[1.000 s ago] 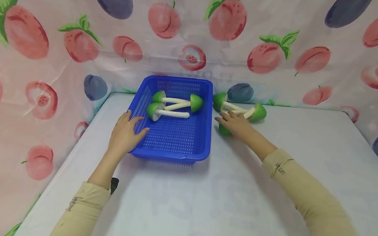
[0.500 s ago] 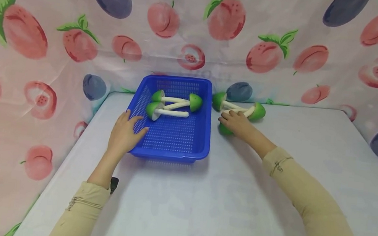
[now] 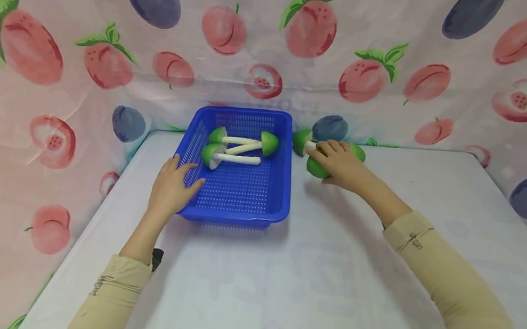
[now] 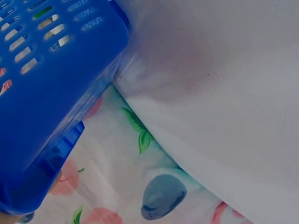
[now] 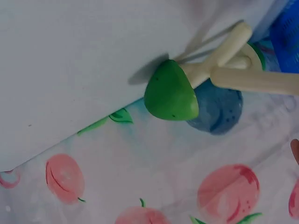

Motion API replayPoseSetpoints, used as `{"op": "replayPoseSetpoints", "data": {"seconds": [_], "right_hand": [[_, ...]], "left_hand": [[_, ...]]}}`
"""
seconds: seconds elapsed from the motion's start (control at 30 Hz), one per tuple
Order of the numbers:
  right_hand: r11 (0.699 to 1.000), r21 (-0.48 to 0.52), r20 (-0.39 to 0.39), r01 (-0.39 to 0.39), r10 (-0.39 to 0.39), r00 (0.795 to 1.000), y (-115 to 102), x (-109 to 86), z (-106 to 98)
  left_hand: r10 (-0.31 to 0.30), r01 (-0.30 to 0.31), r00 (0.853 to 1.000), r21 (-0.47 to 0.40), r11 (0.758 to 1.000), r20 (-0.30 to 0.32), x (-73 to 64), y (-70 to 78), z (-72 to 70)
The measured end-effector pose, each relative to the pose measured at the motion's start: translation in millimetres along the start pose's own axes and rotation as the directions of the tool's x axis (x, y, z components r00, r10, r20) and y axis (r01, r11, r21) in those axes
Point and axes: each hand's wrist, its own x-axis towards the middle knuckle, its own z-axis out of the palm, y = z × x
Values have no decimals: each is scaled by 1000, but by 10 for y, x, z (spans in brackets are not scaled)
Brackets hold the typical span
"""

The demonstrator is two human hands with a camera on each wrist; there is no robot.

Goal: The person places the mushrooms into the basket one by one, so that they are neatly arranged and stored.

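Note:
My left hand [image 3: 168, 185] rests at the left rim of a blue perforated plastic basket [image 3: 273, 220], thumb and forefinger spread over the inside. In the left wrist view, only slivers of fingers show behind the basket rim [image 4: 60, 151]. Three toy mushrooms [image 3: 240, 159] with green caps and white stems lie inside the basket. Right of it, my right hand [image 3: 342, 166] grips a toy mushroom, its green cap [image 3: 317, 168] below the fingers. Its pale stem [image 5: 257, 80] shows in the right wrist view. Two more mushrooms [image 5: 172, 91] lie crossed behind, partly hidden by the hand.
The white table [image 3: 240, 291] ends at a fruit-print cloth [image 3: 233, 86] close behind the basket and the loose mushrooms. The same cloth runs along the left side. A small dark object [image 3: 157, 258] shows beside the left wrist.
The right hand has closed on the nearest mushroom and raised it slightly, shifting a little up and right and covering more of the others. The left hand keeps its place at the basket.

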Motion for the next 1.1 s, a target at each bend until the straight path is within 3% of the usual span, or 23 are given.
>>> {"op": "replayPoseSetpoints", "data": {"seconds": [0.23,0.53,0.73,0.93,1.1], "right_hand": [[998,63,-103,-8,15,995,-50,-73,-226],[973,224,-144,-55,89,985,-91,-155,-427],[960,280,-189,-13,68,980,-109,-127,-560],[956,292,-172,-35,88,981,-87,-86,-716],[959,283,-130,-18,56,990,-72,3,-850]], "left_hand": [[0,0,1000,6,1000,-5,1,-16,-8],[23,-23,1000,11,1000,-8,16,-31,0],[10,-10,1000,13,1000,-13,-19,-32,-8],[21,-21,1000,9,1000,-19,-2,-15,-11],[23,-23,1000,17,1000,-17,12,-13,3]]}}
